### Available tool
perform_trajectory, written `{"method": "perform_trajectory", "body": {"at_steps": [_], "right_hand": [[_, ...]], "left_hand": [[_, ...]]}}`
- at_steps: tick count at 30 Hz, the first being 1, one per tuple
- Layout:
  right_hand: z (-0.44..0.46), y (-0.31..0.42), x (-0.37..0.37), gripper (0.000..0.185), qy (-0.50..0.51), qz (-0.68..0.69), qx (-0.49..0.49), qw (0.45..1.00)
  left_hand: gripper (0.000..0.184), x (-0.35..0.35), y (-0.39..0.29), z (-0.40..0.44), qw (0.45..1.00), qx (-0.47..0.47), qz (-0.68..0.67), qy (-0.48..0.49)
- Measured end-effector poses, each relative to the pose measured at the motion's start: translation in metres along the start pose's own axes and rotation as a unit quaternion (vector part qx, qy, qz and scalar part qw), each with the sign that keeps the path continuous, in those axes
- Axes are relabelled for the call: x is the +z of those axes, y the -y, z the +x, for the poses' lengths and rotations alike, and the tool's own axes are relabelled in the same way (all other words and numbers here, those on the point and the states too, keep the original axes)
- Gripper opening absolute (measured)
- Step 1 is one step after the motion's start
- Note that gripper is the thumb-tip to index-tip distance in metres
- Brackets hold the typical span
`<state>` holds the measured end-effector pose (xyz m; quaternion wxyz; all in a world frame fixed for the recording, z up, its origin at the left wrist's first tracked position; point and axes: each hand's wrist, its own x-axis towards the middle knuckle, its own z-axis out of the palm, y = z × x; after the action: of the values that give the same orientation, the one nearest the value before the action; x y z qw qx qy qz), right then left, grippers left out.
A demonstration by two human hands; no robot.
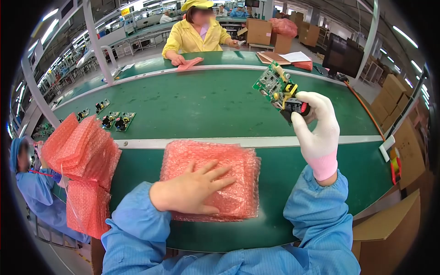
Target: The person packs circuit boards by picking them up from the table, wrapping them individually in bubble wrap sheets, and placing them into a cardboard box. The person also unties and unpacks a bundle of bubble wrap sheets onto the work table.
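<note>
Sleeves [141, 215] overhang green bench [277, 192] in factory [149, 57], left hand [195, 189] spread, right hand [319, 123] pinching board [271, 82].

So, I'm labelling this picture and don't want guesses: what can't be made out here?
All in the head view:
Middle of the bubble wrap stack: covered by the left hand.
Far side of the circuit board: faces away; part of its lower end is behind the right hand.
Far-left boards: too small to count.
Lower-right cardboard box: cut off by the bottom edge.
</note>
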<state>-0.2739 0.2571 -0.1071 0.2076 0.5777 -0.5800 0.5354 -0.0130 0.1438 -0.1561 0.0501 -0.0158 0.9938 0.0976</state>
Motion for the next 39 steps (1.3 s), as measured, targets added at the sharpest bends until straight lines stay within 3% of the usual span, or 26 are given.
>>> {"method": "perform_trajectory", "body": {"at_steps": [2, 6, 9, 13, 17, 19, 21, 24, 25, 27, 30, 39], "right_hand": [[-0.001, 0.004, 0.001, 0.033, 0.022, 0.007, 0.003, 1.0], [-0.006, 0.013, 0.009, 0.034, 0.056, 0.038, 0.002, 0.998], [-0.009, 0.015, 0.013, 0.037, 0.063, 0.045, -0.009, 0.997], [-0.012, 0.017, 0.011, 0.04, 0.059, 0.038, -0.017, 0.997], [-0.01, 0.027, 0.005, 0.042, 0.06, 0.019, -0.043, 0.997], [-0.01, 0.033, 0.002, 0.042, 0.092, -0.017, -0.094, 0.991], [-0.012, 0.041, -0.005, 0.044, 0.167, -0.038, -0.101, 0.98], [-0.01, 0.057, -0.017, 0.051, 0.337, 0.029, -0.062, 0.939], [-0.013, 0.057, -0.017, 0.052, 0.345, 0.094, -0.039, 0.933], [-0.013, 0.057, -0.017, 0.051, 0.354, 0.097, 0.0, 0.93], [-0.014, 0.052, -0.012, 0.05, 0.294, 0.026, 0.001, 0.955], [-0.013, 0.051, -0.016, 0.05, 0.227, -0.01, -0.014, 0.974]], "left_hand": [[0.085, -0.013, 0.002, -0.005, 0.996, 0.024, -0.069, -0.053], [0.072, -0.005, 0.003, 0.008, 0.948, -0.076, -0.175, -0.256], [0.069, 0.042, 0.007, 0.038, 0.973, -0.124, 0.028, -0.193], [0.043, 0.04, 0.01, 0.038, 0.971, -0.138, 0.008, -0.195], [0.032, 0.013, 0.017, 0.025, 0.949, -0.156, -0.022, -0.273], [0.031, 0.001, 0.019, 0.016, 0.923, -0.175, 0.025, -0.343], [0.031, -0.01, 0.019, 0.009, 0.915, -0.188, 0.044, -0.355], [0.031, -0.02, 0.016, 0.0, 0.925, -0.157, 0.035, -0.344], [0.031, -0.022, 0.014, -0.002, 0.935, -0.134, 0.019, -0.327], [0.031, -0.024, 0.011, -0.004, 0.953, -0.086, -0.011, -0.291], [0.031, -0.023, 0.012, -0.003, 0.947, -0.083, -0.009, -0.311], [0.033, -0.021, 0.018, -0.004, 0.92, -0.161, 0.02, -0.358]]}}
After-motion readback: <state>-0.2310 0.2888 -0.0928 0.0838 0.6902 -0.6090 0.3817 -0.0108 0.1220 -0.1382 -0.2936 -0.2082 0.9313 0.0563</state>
